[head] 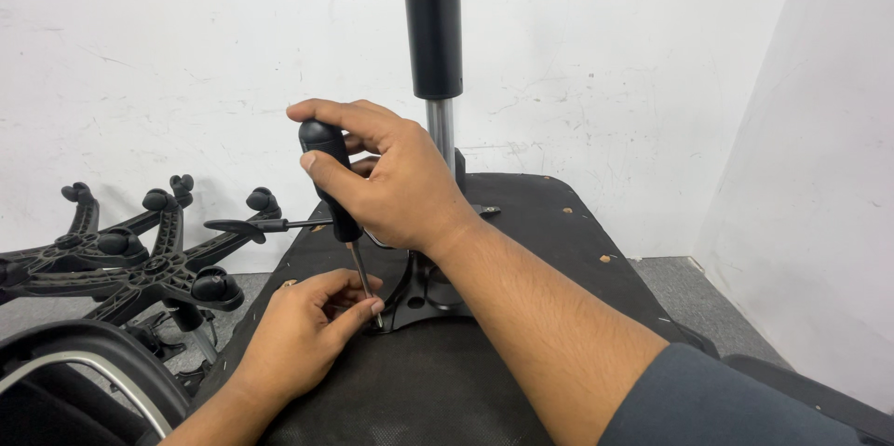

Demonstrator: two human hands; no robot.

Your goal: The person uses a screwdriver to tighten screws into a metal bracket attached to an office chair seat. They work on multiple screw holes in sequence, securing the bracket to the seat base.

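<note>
A black-handled screwdriver is gripped by the right hand; its tip is pinched and hidden by the left hand on an upturned seat before white walls.

1. The screwdriver had a glossy black plastic handle and a thin bare-metal shaft.
2. The seat underside looked matt black cloth.
3. The gas-lift column showed shiny chrome below smooth black plastic.

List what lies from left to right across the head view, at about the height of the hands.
Black wheeled chair bases → left hand steadying the tip → screwdriver gripped by the right hand → gas-lift column → bare part of the black seat underside → grey floor.
</note>
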